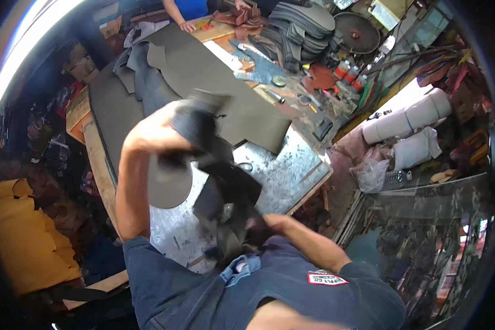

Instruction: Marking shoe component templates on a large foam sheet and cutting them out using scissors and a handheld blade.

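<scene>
A bundle of dark, flexible sheet pieces (231, 181), perhaps leather, hangs in a bent chain in front of my body. My left hand (173, 129) is raised over the table at its upper end, closed on the dark pieces and smeared by motion. At the lower end, close to my waist, is my right hand (264, 226); the dark pieces cover its fingers. Beneath the bundle lies the grey metal tabletop (278, 173). Large grey-brown sheets (203, 82) spread over the table's far and left parts, with a rounded sheet edge (170, 187) beside the bundle.
A stack of dark cut sheets (302, 27) stands at the back beside a round dark disc (357, 33). Bottles (351, 74) and small tools are on the bench. Across the table is another person's hand (187, 26). White rolls (407, 116) lie right, a yellow hide (27, 236) left.
</scene>
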Demonstrator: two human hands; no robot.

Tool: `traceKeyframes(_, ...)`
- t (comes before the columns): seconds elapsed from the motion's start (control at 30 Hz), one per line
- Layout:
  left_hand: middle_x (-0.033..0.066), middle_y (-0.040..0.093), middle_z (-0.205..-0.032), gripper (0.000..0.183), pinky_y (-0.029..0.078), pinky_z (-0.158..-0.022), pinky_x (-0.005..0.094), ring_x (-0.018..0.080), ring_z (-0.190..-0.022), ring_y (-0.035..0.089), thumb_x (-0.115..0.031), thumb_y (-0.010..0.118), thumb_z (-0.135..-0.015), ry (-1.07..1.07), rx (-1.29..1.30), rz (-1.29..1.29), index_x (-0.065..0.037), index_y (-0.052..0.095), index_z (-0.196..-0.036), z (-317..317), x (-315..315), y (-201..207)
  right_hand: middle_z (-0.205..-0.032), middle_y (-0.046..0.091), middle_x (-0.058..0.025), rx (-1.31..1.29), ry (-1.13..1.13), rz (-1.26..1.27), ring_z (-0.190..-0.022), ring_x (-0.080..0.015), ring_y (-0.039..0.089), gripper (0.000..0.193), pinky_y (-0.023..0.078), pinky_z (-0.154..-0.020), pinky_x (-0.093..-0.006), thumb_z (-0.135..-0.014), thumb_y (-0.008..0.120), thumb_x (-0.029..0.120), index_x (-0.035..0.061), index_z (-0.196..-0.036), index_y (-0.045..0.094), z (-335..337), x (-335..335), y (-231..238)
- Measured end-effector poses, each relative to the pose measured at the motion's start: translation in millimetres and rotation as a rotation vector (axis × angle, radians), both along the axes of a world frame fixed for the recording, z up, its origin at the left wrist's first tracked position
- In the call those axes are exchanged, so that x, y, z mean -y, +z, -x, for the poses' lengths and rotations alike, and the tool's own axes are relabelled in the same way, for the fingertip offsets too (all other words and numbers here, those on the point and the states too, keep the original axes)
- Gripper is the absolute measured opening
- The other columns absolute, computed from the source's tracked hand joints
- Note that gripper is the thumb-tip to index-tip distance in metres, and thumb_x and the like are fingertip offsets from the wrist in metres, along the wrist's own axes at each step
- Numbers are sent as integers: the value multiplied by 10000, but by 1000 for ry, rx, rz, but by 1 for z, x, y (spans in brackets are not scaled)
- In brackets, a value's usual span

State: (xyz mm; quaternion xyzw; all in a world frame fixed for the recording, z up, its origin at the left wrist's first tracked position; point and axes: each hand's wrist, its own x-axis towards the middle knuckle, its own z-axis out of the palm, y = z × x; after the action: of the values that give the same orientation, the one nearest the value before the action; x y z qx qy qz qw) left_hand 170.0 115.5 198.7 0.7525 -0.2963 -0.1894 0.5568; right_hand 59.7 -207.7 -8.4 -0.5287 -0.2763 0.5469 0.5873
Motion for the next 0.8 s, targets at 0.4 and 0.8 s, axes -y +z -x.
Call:
traceKeyframes(0.4,203,612,-1121,790,449,-927,388,305,-1055,584,-420,720,-708,-8,-329,-289,-2,445,-1320,56,160,-217,-660,527,-85,1171,-773,50,-585,-192,500,303,398,-563,-302,-876,621,296,8,-782,608,-54,21,100)
traceKeyframes(0.8,41,593,-938,431,462,-802,293,157,-880,554,-234,717,-772,202,-498,462,8,572,-1099,87,180,-175,-825,600,-27,541,-688,35,-737,-123,549,387,457,-703,-268,-1023,422,322,3,-927,619,-101,33,81)
